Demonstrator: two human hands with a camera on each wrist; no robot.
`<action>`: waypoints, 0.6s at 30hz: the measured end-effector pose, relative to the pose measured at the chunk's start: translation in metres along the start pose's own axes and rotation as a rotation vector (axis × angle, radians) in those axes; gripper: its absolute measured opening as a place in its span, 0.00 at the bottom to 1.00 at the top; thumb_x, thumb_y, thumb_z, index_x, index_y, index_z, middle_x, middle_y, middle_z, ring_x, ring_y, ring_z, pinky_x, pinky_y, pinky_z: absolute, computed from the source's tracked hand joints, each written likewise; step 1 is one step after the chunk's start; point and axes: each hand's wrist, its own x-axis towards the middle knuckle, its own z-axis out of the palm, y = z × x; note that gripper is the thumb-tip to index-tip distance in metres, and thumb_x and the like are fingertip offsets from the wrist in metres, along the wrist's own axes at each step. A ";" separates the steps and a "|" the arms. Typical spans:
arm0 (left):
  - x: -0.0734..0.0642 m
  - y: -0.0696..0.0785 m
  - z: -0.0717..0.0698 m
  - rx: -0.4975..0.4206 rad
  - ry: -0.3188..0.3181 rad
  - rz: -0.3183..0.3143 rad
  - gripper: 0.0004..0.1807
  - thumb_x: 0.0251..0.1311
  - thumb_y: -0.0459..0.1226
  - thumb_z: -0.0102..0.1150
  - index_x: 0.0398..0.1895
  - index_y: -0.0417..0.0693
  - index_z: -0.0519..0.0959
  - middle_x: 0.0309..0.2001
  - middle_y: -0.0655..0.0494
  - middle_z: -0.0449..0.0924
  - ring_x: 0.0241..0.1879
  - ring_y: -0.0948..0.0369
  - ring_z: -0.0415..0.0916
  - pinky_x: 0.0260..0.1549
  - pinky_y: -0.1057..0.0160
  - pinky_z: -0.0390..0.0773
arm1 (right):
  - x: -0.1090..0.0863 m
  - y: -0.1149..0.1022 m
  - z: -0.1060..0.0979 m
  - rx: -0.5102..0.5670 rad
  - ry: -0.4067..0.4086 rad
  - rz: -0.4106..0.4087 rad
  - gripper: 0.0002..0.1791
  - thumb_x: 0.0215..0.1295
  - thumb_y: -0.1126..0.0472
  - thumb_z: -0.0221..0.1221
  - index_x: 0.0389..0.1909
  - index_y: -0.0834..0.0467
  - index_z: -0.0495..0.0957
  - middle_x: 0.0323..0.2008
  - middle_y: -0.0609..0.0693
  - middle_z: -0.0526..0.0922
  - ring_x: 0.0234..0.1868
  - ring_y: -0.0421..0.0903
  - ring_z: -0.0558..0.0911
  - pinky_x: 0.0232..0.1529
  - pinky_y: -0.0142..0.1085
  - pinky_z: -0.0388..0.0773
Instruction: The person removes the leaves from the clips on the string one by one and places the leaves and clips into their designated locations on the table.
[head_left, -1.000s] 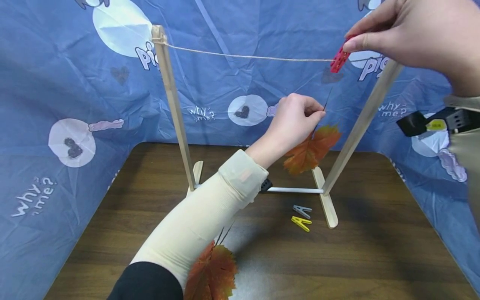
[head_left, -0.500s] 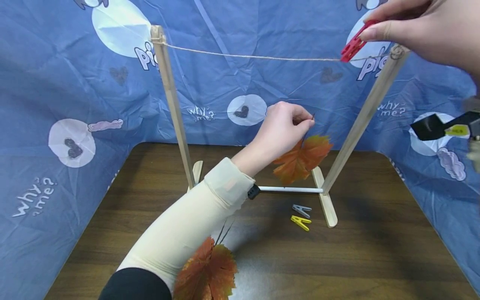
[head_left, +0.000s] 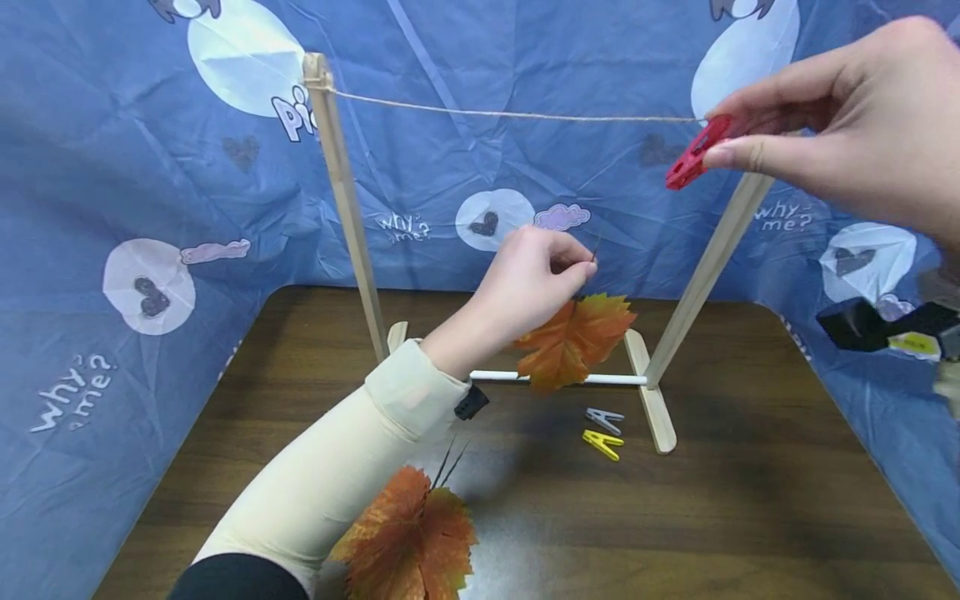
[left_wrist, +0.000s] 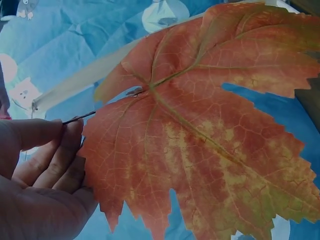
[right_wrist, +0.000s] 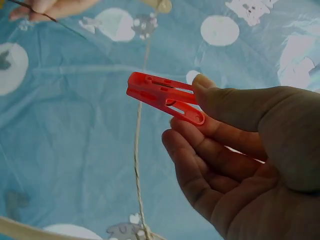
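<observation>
My left hand (head_left: 528, 271) pinches the thin dark stem of an orange-red artificial maple leaf (head_left: 576, 343), which hangs below the fingers. In the left wrist view the leaf's veined face (left_wrist: 200, 130) fills most of the picture, the stem caught between thumb and fingers. Up at the right, my right hand (head_left: 847, 125) holds a red clothespin (head_left: 697, 154) by its handle end between thumb and forefinger. The clothespin overlaps the string (head_left: 510, 114) near its right end in the head view. From the right wrist, the clothespin (right_wrist: 162, 97) crosses in front of the string (right_wrist: 136, 160).
The string spans two wooden posts, left (head_left: 341, 183) and right (head_left: 708, 275), joined low by a white rod (head_left: 615, 379). A grey clothespin (head_left: 604, 420) and a yellow clothespin (head_left: 602, 444) lie on the table (head_left: 712, 517). More leaves (head_left: 420, 542) lie at the front, partly behind the left sleeve.
My left hand has moved down and left with the leaf. My right hand went up and right with the clothespin, then came back down, with the clothespin's tip now below the string.
</observation>
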 end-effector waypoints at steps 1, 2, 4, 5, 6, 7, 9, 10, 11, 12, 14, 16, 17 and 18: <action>-0.002 0.000 -0.001 0.003 0.000 0.000 0.05 0.67 0.32 0.65 0.38 0.42 0.89 0.32 0.59 0.86 0.31 0.66 0.79 0.36 0.69 0.75 | -0.004 -0.004 0.002 -0.009 -0.007 0.000 0.20 0.64 0.60 0.70 0.57 0.58 0.84 0.41 0.56 0.87 0.32 0.32 0.75 0.34 0.18 0.69; -0.003 0.000 -0.001 0.007 0.000 0.000 0.05 0.67 0.33 0.65 0.38 0.42 0.89 0.32 0.59 0.86 0.31 0.67 0.79 0.36 0.69 0.75 | -0.007 -0.007 0.003 -0.005 -0.016 0.000 0.21 0.63 0.60 0.71 0.57 0.57 0.84 0.40 0.55 0.87 0.32 0.34 0.75 0.33 0.18 0.69; -0.007 0.000 -0.003 0.014 -0.003 0.000 0.05 0.67 0.33 0.65 0.37 0.42 0.89 0.32 0.59 0.86 0.31 0.67 0.79 0.36 0.69 0.76 | -0.014 -0.012 0.006 0.003 -0.039 0.017 0.21 0.62 0.59 0.72 0.57 0.56 0.85 0.39 0.53 0.87 0.31 0.38 0.74 0.29 0.20 0.69; -0.008 -0.001 -0.003 0.015 -0.003 -0.001 0.05 0.67 0.33 0.65 0.37 0.42 0.89 0.32 0.59 0.86 0.31 0.67 0.79 0.36 0.70 0.76 | -0.017 -0.014 0.007 0.011 -0.046 0.024 0.22 0.62 0.59 0.72 0.57 0.56 0.85 0.38 0.52 0.86 0.31 0.39 0.73 0.28 0.21 0.68; -0.010 -0.001 -0.004 0.017 -0.002 -0.003 0.05 0.66 0.33 0.65 0.37 0.42 0.89 0.32 0.59 0.86 0.31 0.67 0.79 0.36 0.70 0.76 | -0.020 -0.017 0.008 0.015 -0.049 0.037 0.22 0.61 0.58 0.73 0.57 0.56 0.85 0.38 0.51 0.86 0.31 0.40 0.73 0.27 0.21 0.68; -0.012 -0.002 -0.005 0.020 0.003 0.000 0.05 0.66 0.33 0.65 0.37 0.42 0.89 0.31 0.60 0.86 0.31 0.68 0.79 0.36 0.69 0.76 | -0.022 -0.020 0.009 0.021 -0.051 0.046 0.22 0.60 0.58 0.73 0.56 0.55 0.85 0.37 0.50 0.87 0.30 0.40 0.74 0.26 0.23 0.68; -0.016 -0.003 -0.006 0.021 0.012 0.005 0.04 0.65 0.32 0.66 0.36 0.42 0.89 0.31 0.60 0.86 0.31 0.68 0.79 0.36 0.69 0.76 | -0.026 -0.028 0.010 0.045 -0.069 0.080 0.23 0.59 0.57 0.74 0.56 0.55 0.85 0.37 0.50 0.86 0.30 0.41 0.74 0.25 0.24 0.68; -0.018 -0.004 -0.007 0.020 0.019 0.006 0.04 0.65 0.32 0.66 0.36 0.42 0.89 0.31 0.61 0.86 0.30 0.68 0.79 0.35 0.69 0.76 | -0.029 -0.031 0.011 0.055 -0.080 0.093 0.22 0.59 0.56 0.74 0.55 0.55 0.85 0.36 0.50 0.87 0.30 0.41 0.74 0.24 0.25 0.68; -0.020 -0.006 -0.008 0.019 0.025 0.010 0.04 0.64 0.32 0.66 0.35 0.42 0.89 0.30 0.61 0.86 0.30 0.68 0.79 0.35 0.69 0.76 | -0.031 -0.035 0.013 0.062 -0.090 0.111 0.22 0.60 0.56 0.74 0.55 0.56 0.85 0.36 0.50 0.87 0.31 0.41 0.75 0.25 0.25 0.69; -0.023 -0.007 -0.009 0.019 0.031 0.013 0.03 0.64 0.31 0.67 0.35 0.43 0.89 0.30 0.61 0.86 0.30 0.68 0.79 0.35 0.69 0.76 | -0.033 -0.037 0.014 0.070 -0.100 0.126 0.22 0.60 0.56 0.74 0.55 0.56 0.86 0.36 0.50 0.86 0.30 0.42 0.75 0.25 0.26 0.68; -0.027 -0.009 -0.011 0.016 0.038 0.013 0.03 0.64 0.31 0.67 0.34 0.43 0.89 0.30 0.62 0.86 0.29 0.68 0.78 0.35 0.68 0.76 | -0.038 -0.041 0.017 0.079 -0.119 0.158 0.21 0.60 0.56 0.74 0.54 0.56 0.86 0.35 0.51 0.86 0.31 0.43 0.75 0.26 0.26 0.69; -0.032 -0.010 -0.013 0.010 0.041 0.009 0.03 0.64 0.31 0.66 0.34 0.43 0.89 0.30 0.62 0.86 0.29 0.68 0.79 0.34 0.68 0.77 | -0.042 -0.043 0.021 0.091 -0.123 0.182 0.20 0.60 0.55 0.74 0.53 0.56 0.86 0.35 0.51 0.86 0.32 0.42 0.76 0.28 0.26 0.69; -0.035 -0.011 -0.014 0.006 0.042 0.007 0.04 0.64 0.31 0.66 0.34 0.43 0.89 0.30 0.62 0.86 0.29 0.68 0.79 0.34 0.68 0.77 | -0.044 -0.043 0.023 0.098 -0.121 0.191 0.20 0.60 0.54 0.74 0.52 0.56 0.86 0.35 0.51 0.86 0.32 0.42 0.77 0.29 0.26 0.69; -0.037 -0.011 -0.015 0.001 0.044 0.005 0.03 0.64 0.31 0.66 0.34 0.43 0.89 0.30 0.62 0.86 0.29 0.68 0.79 0.34 0.67 0.77 | -0.046 -0.043 0.025 0.103 -0.116 0.193 0.20 0.60 0.54 0.74 0.51 0.56 0.87 0.35 0.50 0.86 0.32 0.42 0.77 0.29 0.26 0.68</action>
